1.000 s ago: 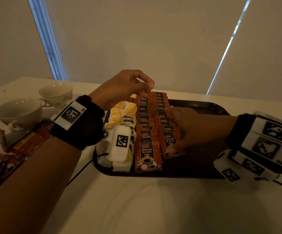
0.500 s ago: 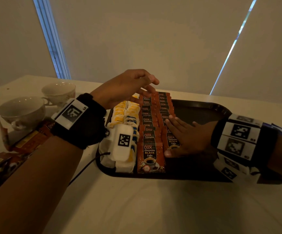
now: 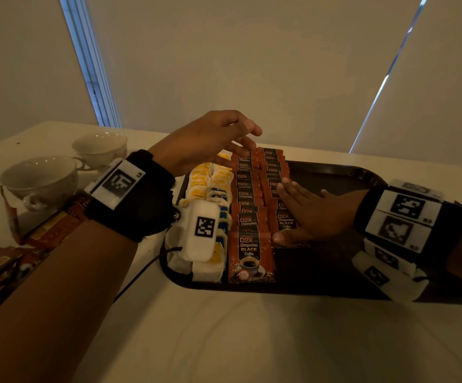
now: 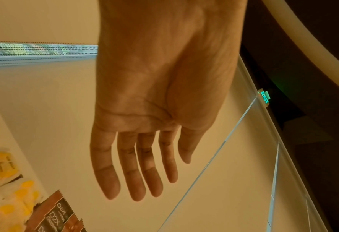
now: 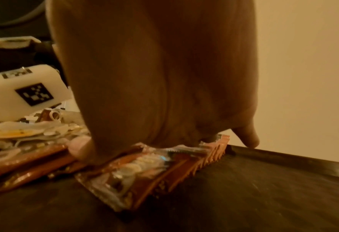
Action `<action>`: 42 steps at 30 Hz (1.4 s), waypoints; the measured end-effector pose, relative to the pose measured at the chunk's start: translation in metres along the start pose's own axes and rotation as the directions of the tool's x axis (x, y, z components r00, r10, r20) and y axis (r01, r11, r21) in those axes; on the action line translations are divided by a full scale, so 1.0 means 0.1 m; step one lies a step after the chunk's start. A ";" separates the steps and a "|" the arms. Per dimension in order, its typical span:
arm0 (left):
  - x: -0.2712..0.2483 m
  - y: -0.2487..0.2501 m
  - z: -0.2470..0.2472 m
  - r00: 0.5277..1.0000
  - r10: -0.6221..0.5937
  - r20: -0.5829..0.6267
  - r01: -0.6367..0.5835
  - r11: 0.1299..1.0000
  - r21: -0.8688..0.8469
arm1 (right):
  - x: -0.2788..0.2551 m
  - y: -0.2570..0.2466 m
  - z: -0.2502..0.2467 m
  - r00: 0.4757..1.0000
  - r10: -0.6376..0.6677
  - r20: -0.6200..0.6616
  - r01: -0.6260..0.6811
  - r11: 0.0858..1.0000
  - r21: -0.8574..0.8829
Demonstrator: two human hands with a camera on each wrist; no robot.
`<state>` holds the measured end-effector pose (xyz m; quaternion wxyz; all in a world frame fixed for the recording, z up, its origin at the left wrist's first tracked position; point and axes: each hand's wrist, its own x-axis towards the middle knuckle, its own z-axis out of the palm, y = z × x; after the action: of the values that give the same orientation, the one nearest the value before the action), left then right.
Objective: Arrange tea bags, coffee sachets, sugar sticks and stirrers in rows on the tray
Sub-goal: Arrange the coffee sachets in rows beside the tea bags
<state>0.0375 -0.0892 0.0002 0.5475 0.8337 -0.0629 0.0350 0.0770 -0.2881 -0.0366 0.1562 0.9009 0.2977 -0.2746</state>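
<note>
A dark tray (image 3: 337,175) holds two rows of white and yellow tea bags (image 3: 213,178) at its left and two overlapping rows of orange-brown coffee sachets (image 3: 250,244) beside them. My left hand (image 3: 247,139) hovers over the far end of the sachet rows; the left wrist view shows this hand (image 4: 154,172) with straight fingers and nothing in it. My right hand (image 3: 288,211) lies flat, palm down, on the right sachet row. In the right wrist view that hand (image 5: 154,94) presses on a coffee sachet (image 5: 144,171).
Two pale teacups (image 3: 39,178) (image 3: 100,147) stand on the white table left of the tray. Loose sachets and torn wrappers (image 3: 0,272) lie at the left edge. The tray's right half shows bare dark surface. A thin cable (image 3: 141,272) runs from my left wrist.
My left hand's fingers, pinched together at the far end of the rows, have straightened. My right hand has drawn back to the right and laid flat on the right sachet row.
</note>
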 end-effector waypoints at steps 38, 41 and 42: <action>-0.02 0.05 -0.07 1.000 0.017 -0.011 -0.017 1.000 0.019 | 0.11 -0.46 -0.04 0.993 -0.119 0.009 0.119 0.981 -0.151; -0.03 0.06 -0.07 1.000 0.019 -0.011 -0.019 1.000 0.022 | 0.08 -0.43 -0.04 0.993 -0.118 -0.009 0.116 0.984 -0.135; -0.02 0.06 -0.07 1.000 0.018 -0.011 -0.018 1.000 0.021 | 0.06 -0.42 -0.05 0.993 -0.120 -0.016 0.117 0.986 -0.121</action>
<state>0.0343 -0.0852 0.0075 0.5389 0.8385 -0.0670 0.0454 0.0569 -0.2511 -0.0411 0.1900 0.8736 0.3687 -0.2543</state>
